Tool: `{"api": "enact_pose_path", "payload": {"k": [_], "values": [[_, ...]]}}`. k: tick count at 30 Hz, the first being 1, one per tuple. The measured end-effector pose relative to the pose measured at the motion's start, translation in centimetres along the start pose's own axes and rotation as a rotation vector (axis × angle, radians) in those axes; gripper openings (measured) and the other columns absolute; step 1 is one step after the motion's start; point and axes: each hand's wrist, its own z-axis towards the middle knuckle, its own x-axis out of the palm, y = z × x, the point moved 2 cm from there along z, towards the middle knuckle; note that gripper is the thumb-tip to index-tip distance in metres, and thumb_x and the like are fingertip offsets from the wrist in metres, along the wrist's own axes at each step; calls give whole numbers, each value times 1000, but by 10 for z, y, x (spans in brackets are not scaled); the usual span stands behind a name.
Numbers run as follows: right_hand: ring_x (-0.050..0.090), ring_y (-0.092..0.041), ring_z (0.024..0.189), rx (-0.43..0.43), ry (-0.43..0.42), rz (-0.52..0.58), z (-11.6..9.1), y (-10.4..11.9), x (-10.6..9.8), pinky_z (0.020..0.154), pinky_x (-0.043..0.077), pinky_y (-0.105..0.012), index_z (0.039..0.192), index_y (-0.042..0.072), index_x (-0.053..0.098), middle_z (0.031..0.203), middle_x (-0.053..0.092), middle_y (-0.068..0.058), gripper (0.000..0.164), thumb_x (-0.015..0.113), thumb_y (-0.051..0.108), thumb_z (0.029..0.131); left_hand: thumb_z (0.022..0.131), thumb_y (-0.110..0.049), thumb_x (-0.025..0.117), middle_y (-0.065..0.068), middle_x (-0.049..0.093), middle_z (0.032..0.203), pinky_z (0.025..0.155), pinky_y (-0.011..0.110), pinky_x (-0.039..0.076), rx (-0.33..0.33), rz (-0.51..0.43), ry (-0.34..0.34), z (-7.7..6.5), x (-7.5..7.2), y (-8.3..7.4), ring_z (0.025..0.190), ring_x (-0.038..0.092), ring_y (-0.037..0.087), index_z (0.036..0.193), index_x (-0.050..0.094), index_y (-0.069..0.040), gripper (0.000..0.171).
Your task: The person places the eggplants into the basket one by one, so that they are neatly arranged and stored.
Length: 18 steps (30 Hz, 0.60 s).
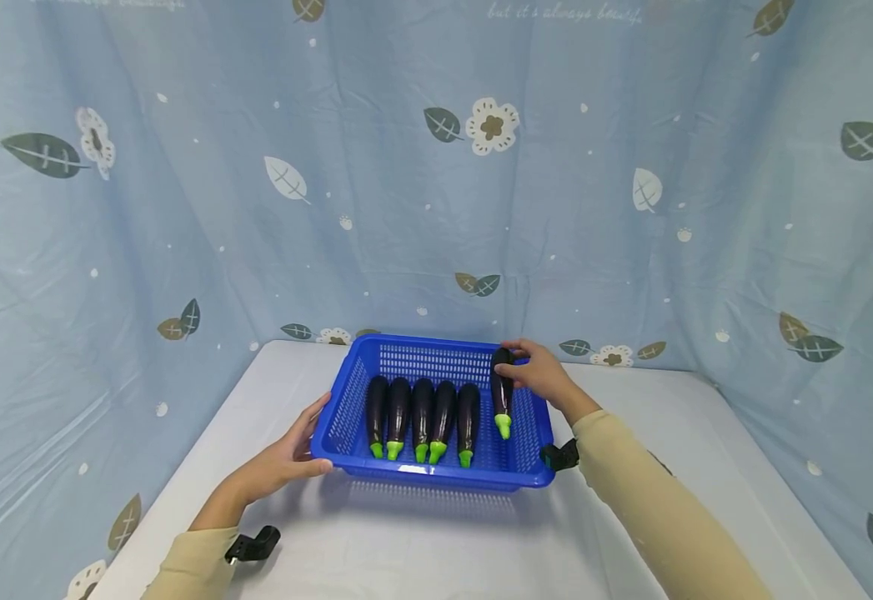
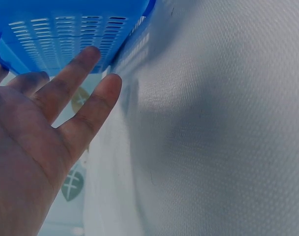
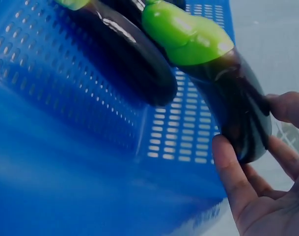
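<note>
My right hand (image 1: 541, 372) grips an eggplant (image 1: 503, 400) by its dark rounded end, at the right side of a blue plastic basket (image 1: 436, 477). The green cap of that eggplant points toward me. In the right wrist view, thumb and fingers (image 3: 232, 172) pinch its purple body, and the bright green cap (image 3: 191, 37) is farthest from the hand. Several more eggplants (image 1: 422, 417) lie side by side in the basket, caps toward the front. At the basket's left front corner is my left hand (image 1: 286, 457), its fingers (image 2: 70, 81) straight and spread along the slotted wall (image 2: 66, 39).
The basket stands on a white-covered table (image 1: 406, 550). A light blue curtain (image 1: 376, 233) printed with leaves and flowers hangs behind the table and along its sides. A black wrist camera (image 1: 254, 546) sits at the left sleeve, another camera (image 1: 560, 455) at the right.
</note>
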Motion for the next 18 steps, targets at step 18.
{"api": "enact_pose_path", "payload": {"k": [18], "values": [[63,-38,115,21,-2,-405,11,5,34,98,51,-52,135,-1,61,131,64,-24,55,79,23,88,95,-19,71,24,11,167,108,53,41,8,-9,9,-1,-1,-2,143,33,51,164,-2,-30,101]]}}
